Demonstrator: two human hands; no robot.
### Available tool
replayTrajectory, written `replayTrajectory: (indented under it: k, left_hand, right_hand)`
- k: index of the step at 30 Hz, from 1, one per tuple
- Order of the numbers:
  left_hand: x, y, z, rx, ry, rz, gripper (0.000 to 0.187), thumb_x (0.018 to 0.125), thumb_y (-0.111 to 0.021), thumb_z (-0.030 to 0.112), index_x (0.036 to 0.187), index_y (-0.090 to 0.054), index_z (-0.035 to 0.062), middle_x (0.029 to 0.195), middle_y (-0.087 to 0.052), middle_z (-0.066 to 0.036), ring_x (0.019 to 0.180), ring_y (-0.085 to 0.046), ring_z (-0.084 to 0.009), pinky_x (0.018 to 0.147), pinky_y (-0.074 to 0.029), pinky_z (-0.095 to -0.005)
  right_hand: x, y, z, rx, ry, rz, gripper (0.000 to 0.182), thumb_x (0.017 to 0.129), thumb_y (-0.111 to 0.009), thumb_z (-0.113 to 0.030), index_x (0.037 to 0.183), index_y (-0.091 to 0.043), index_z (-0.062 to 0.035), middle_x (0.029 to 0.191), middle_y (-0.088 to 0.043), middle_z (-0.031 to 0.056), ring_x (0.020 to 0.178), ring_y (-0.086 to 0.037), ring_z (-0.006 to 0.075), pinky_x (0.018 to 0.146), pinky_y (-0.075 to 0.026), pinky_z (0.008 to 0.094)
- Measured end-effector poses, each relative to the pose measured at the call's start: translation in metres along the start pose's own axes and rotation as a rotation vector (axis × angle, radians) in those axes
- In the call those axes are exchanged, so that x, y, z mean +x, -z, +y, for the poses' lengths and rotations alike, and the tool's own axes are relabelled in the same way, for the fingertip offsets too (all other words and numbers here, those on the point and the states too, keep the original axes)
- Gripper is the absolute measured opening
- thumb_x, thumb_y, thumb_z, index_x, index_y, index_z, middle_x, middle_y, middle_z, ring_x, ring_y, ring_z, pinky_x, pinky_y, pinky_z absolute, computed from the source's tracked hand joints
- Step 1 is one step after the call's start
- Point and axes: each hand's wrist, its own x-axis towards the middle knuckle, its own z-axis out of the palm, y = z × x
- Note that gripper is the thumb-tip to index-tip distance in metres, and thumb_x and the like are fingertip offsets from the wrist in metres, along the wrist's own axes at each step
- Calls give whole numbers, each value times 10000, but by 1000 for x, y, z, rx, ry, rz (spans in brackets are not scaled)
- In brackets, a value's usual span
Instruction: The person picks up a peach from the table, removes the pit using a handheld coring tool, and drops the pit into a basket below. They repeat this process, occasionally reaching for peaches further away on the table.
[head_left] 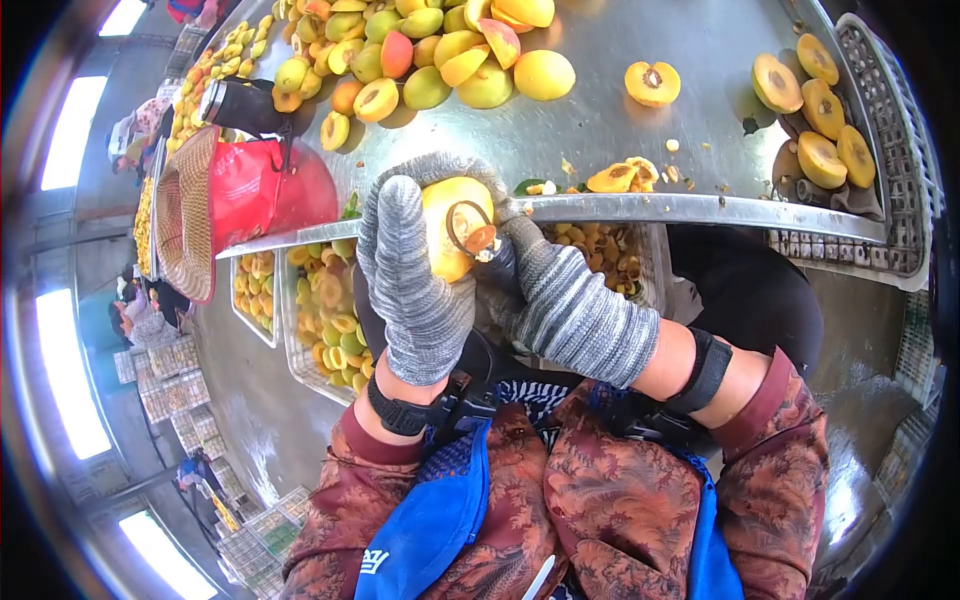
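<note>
My left hand [415,270], in a grey knitted glove, holds a yellow peach half [446,232] just in front of the metal table's edge. My right hand [545,285], gloved the same way, is closed around the dark handle [503,272] of a pitting tool. The tool's thin metal loop [466,222] lies against the fruit's cut face, with a brown pit piece [482,238] at it. Part of the handle is hidden by my right glove. Beyond my hands, a pile of yellow, green and reddish peaches [430,85] lies on the metal table [570,140].
Halved peaches [822,110] lie at the table's right end, by a plastic crate [905,150]. A torn peach piece [615,178] rests near the front edge. Left are a red bag [255,190], a straw hat [185,215] and a black cup [240,106]. Filled crates [330,310] stand below. Other people are far left.
</note>
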Motion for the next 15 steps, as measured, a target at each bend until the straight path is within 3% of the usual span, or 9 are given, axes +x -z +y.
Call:
replayTrajectory:
  k: [3,5,10,15]
  left_hand:
    - [-1,3,0,117,-93,-26,414,877,-406,389,930,-546,3,859,-580,-86,802,-557,-157,707,-457,-274]
    - [-1,4,0,232,-160,-32,410,877,-404,385,919,-548,4,857,-581,-88,804,-560,-162,708,-460,-277]
    - [1,-1,4,-199,77,9,405,882,-386,373,977,-511,0,868,-580,-104,812,-566,-187,751,-460,-301]
    - [2,-1,1,-187,24,11,429,895,-347,406,1012,-502,23,917,-578,-115,838,-566,-207,778,-458,-317]
  right_hand:
    - [1,-12,14,69,139,74,601,734,-568,-57,1260,-279,-25,809,-581,169,726,-592,307,621,-478,343]
    - [1,-11,13,42,124,65,619,733,-570,-56,1270,-265,-23,807,-581,174,720,-591,314,619,-477,346]
    - [5,-6,7,5,131,56,719,737,-571,-53,1324,-156,-14,843,-581,193,745,-593,326,638,-478,352]
    - [3,-9,4,-27,139,131,694,736,-561,-39,1314,-177,-9,876,-573,216,797,-593,342,668,-481,356]
